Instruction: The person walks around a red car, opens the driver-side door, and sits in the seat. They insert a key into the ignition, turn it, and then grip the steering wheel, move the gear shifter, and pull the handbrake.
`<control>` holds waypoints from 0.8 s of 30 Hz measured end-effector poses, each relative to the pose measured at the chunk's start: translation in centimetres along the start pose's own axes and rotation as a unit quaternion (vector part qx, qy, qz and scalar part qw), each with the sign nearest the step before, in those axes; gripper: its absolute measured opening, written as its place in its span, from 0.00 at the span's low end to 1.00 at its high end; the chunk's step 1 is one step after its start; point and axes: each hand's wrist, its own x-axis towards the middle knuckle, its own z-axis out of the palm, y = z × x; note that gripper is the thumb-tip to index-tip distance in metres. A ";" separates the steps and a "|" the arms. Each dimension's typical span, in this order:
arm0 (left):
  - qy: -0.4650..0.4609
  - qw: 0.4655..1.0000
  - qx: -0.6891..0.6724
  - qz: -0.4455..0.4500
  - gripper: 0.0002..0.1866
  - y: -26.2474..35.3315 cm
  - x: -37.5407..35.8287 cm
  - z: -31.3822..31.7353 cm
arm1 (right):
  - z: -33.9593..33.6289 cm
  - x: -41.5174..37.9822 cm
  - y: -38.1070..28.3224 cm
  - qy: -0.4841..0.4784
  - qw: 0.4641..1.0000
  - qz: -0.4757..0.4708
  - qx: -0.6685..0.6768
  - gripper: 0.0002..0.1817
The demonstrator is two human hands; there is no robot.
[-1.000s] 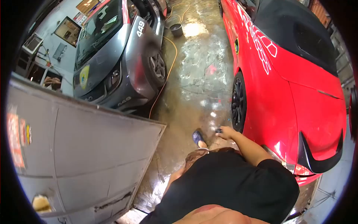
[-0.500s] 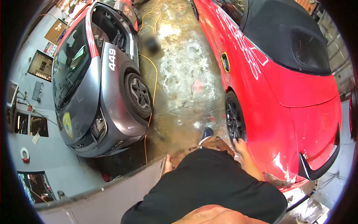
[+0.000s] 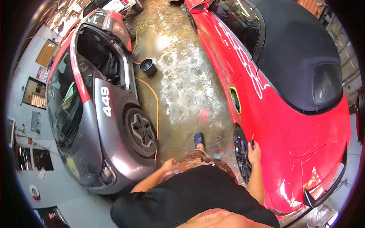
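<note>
My right hand [image 3: 254, 152], raised beside the red car's [image 3: 281, 144] rear wheel [image 3: 241, 154], is closed around a small dark tool [image 3: 252, 143] with a thin tip. Its exact kind is too small to make out. On the other side, my left hand [image 3: 169, 166] hangs near my camouflage shorts [image 3: 194, 159], close to the grey car's [image 3: 121, 148] front wheel [image 3: 141, 131]. Blur hides how its fingers lie.
A wet concrete floor [image 3: 182, 95] runs between both cars. A black bucket [image 3: 148, 67] stands on it near the grey car's open doorway. An orange hose [image 3: 155, 95] trails along that car. Windows and a grey wall [image 3: 68, 193] lie to the left.
I have moved forward between the cars, away from the low wall that was by my left hand. The right hand has risen with the dark tool, and the bucket now shows clearly.
</note>
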 end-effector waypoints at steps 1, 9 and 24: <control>-0.085 0.988 0.123 0.024 0.27 3.5 2.0 -4.7 | -0.5 -0.5 0.1 0.016 0.999 0.031 -0.025 0.27; -0.025 0.932 0.224 0.284 0.31 23.2 34.3 -15.9 | 3.3 -3.1 -3.2 0.038 0.995 0.095 0.011 0.27; -0.052 0.853 -0.507 -0.113 0.25 55.3 59.3 -8.7 | 0.6 8.3 -11.6 0.162 0.975 0.149 0.004 0.24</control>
